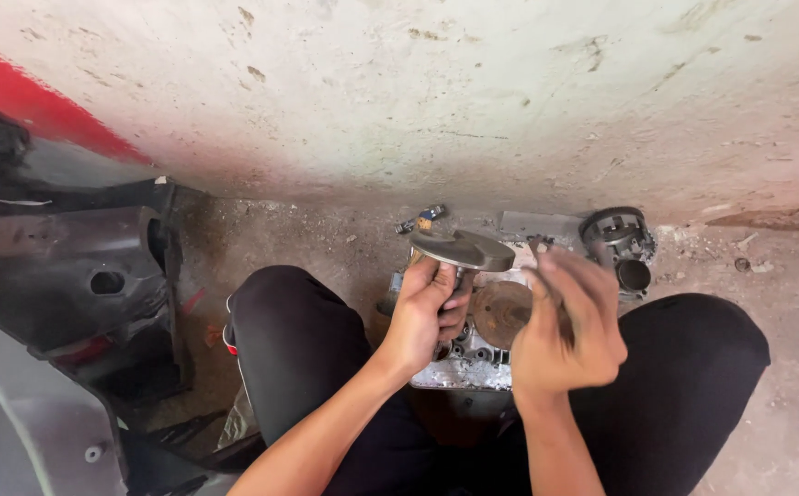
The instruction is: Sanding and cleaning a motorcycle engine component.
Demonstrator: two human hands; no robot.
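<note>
Holding a grey metal part [462, 248] by its stem, our left hand [427, 312] is closed firmly around it, just above the metal engine case [454, 367] that lies between our knees. Our right hand [566, 321] is blurred beside it, with the fingers curled around a thin tool [540, 248]; how tightly, we cannot tell. A round black housing [618, 243] stands on the floor near the wall [418, 92].

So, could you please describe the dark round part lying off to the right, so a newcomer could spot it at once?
Start at the pale wall and drop to the dusty floor at its foot. Just beyond the right hand lies a dark cylindrical housing. Unlike the flat grey disc in the left hand, it is hollow and cage-like.
</note>
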